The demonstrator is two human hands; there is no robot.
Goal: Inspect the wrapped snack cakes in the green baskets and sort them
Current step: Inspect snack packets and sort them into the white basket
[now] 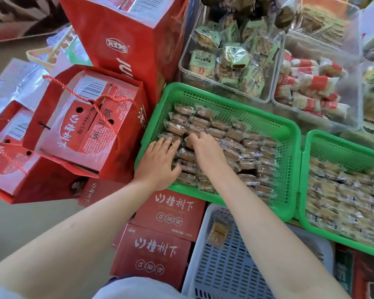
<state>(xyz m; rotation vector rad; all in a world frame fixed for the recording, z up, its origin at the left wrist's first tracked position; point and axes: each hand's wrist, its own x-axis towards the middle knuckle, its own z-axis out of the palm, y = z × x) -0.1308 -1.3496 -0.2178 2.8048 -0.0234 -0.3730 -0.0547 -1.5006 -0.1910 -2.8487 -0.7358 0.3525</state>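
Note:
A green basket holds rows of brown wrapped snack cakes. My left hand rests flat on the cakes at the basket's left side, fingers spread. Just to its right, my right hand reaches into the middle of the rows, and its curled fingers grip one wrapped cake there; the fingertips are partly hidden among the wrappers. A second green basket at the right is full of paler wrapped cakes. In front, a grey-blue basket holds a single wrapped cake.
Red gift bags with rope handles and a tall red bag crowd the left. Flat red boxes lie in front of the first basket. Clear bins of other wrapped snacks stand behind.

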